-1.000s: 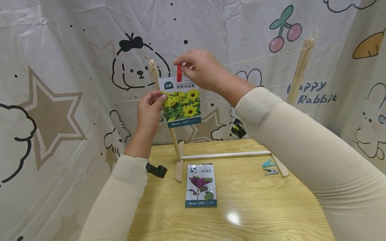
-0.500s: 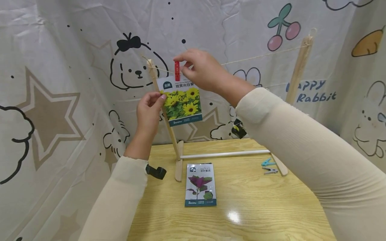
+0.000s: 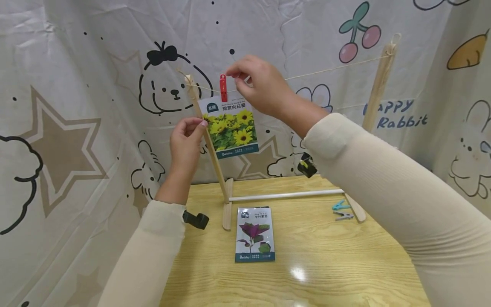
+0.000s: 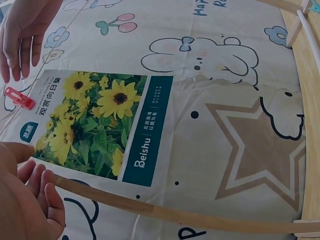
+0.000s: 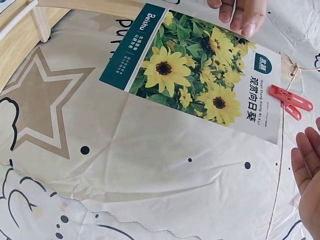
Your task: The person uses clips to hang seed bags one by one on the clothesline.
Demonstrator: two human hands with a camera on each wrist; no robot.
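Observation:
A sunflower seed packet (image 3: 232, 128) hangs from the string (image 3: 337, 66), its top edge in a red clothespin (image 3: 223, 88). My right hand (image 3: 264, 83) is just right of the clothespin, apart from it; in the right wrist view its fingers (image 5: 306, 155) show a gap to the pin. My left hand (image 3: 186, 140) is beside the packet's left edge, thumb and fingers close to it and loosely bent. The left wrist view shows my left hand's fingertips (image 4: 42, 185) at the packet's corner, with nothing clearly pinched. Whether they still touch it is hard to tell.
Wooden posts (image 3: 215, 162) carry the string, joined below by a white rod (image 3: 287, 195). A purple-leaf seed packet (image 3: 255, 234) lies on the table (image 3: 326, 264), with another edge showing beneath. Blue (image 3: 340, 205) and grey (image 3: 344, 216) clothespins lie near the right foot. A printed cloth hangs behind.
My right hand has let go of the red clothespin and drawn right. My left hand has shifted slightly left, off the packet's edge. The packet stays hanging on the string.

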